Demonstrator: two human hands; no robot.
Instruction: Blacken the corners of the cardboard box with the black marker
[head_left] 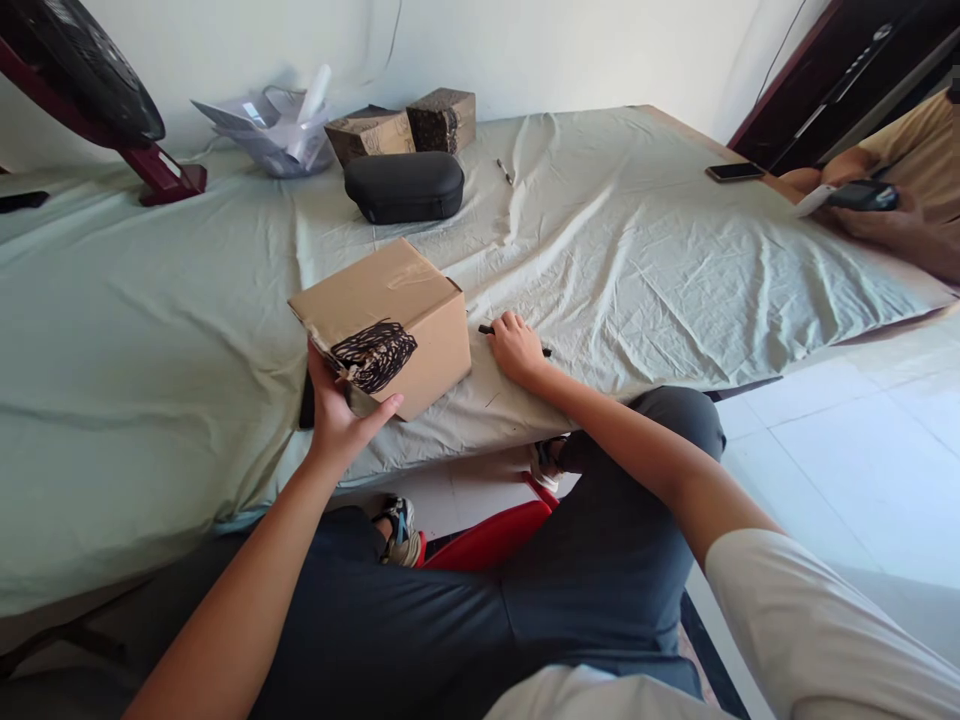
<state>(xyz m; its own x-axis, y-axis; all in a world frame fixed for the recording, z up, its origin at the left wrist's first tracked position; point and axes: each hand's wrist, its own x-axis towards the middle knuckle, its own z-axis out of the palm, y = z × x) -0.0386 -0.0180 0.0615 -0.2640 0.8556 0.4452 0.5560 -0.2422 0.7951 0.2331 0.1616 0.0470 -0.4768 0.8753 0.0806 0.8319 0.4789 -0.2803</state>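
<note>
A brown cardboard box [382,285], with a patch of black scribble [373,355] over one damaged-looking corner, sits tilted near the table's front edge. My left hand [336,410] grips its near left corner, thumb on the front face and fingers partly hidden behind the left side. To the right of the box, my right hand [517,348] rests on the cloth, curled over a black marker [486,329] whose two ends stick out from under it. Something flat and black [307,402] lies partly hidden beside my left hand.
Behind the box stand a black hard case [405,187], two scribbled cardboard boxes [442,115], a clear plastic basket [281,145] and a fan [161,175]. A pen [505,172] and a phone [735,172] lie farther off. Another person's hands [877,215] hold a dark device at right.
</note>
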